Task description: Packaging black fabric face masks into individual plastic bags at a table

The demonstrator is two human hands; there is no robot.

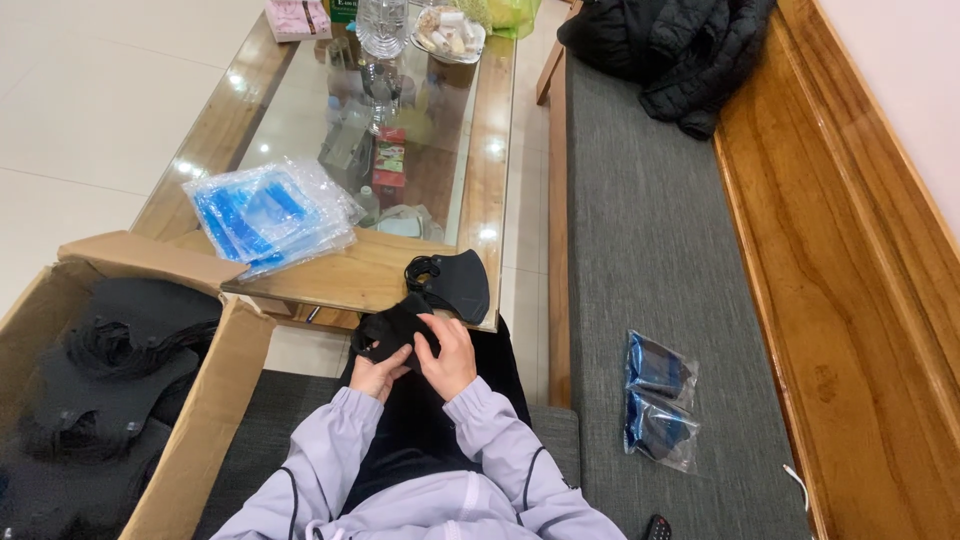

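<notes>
Head view: both hands (415,362) pinch black mask (395,325).

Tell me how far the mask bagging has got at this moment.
Done: two sealed clear blue-tinted bags with dark masks inside lie on the grey bench cushion. In hand: the left hand and right hand together hold a black fabric face mask; another black mask waits on the table edge. Left: a cardboard box full of black masks and a stack of empty blue plastic bags.
</notes>
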